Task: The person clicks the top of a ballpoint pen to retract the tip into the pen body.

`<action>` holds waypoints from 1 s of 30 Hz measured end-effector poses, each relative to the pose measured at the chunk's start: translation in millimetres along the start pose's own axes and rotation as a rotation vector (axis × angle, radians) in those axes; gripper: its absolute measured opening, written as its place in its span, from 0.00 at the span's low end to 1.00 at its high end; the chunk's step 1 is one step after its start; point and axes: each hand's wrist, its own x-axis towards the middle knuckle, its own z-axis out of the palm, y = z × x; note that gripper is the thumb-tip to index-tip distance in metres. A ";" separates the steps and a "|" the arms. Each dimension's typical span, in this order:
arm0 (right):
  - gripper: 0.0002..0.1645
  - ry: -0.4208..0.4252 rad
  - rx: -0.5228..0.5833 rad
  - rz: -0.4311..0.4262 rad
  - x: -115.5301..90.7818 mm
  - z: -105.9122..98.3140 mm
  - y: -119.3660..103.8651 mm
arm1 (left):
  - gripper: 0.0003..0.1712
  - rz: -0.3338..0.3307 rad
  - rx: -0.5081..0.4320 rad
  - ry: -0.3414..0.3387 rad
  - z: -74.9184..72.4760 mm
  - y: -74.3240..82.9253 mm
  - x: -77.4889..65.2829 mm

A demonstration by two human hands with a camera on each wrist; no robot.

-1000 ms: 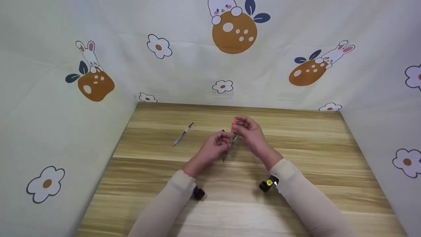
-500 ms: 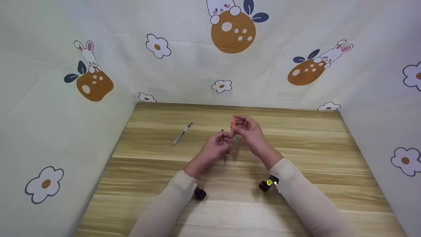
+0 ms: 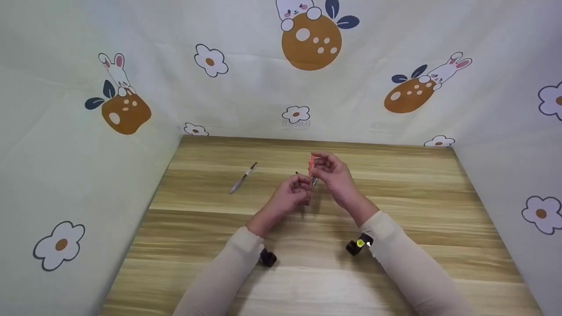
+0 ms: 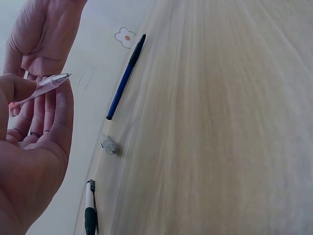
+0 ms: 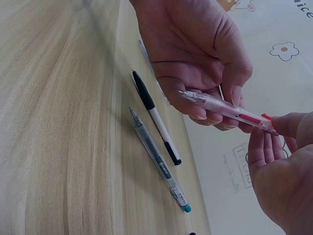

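Note:
A clear pink pen with a red clip [image 5: 244, 117] is held up above the table between both hands. My left hand [image 3: 290, 193] pinches it near the tip end, thumb on the barrel; in the left wrist view the pen's clear tip [image 4: 59, 78] pokes out past the thumb. At the other end, my right hand [image 3: 336, 177] pinches the pen by its red clip end, thumb and fingertips around it. On the table beyond the hands lie a white pen with black grip [image 5: 155, 120] and a grey pen with teal end [image 5: 159, 164], both mostly hidden in the head view.
Left of the hands a slim pale pen with a dark tip [image 3: 243, 177] lies on the wooden table [image 3: 395, 162]. A blue pen [image 4: 126, 81] shows in the left wrist view. Printed cloth walls [image 3: 246, 96] enclose the table's back and sides.
The pink pen has turned slightly toward upright, its lower end shifting a little right. Both hands keep their hold and hardly move.

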 end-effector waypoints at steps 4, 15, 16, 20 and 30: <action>0.30 0.004 -0.011 -0.004 -0.2 -0.6 -0.5 | 0.22 0.000 -0.013 -0.001 1.2 0.9 0.1; 0.26 -0.019 -0.076 -0.021 -0.9 -6.8 -0.5 | 0.20 0.034 -0.053 -0.030 3.8 -1.0 2.2; 0.26 -0.022 -0.082 -0.024 -1.0 -7.3 -0.6 | 0.20 0.027 -0.056 -0.028 4.3 -0.4 2.0; 0.25 -0.032 -0.101 -0.037 -1.1 -8.8 -0.9 | 0.20 0.016 -0.062 -0.026 5.6 -0.2 2.3; 0.20 -0.046 -0.136 -0.050 -0.6 -12.3 -2.0 | 0.20 0.019 -0.120 -0.042 5.8 -0.6 4.3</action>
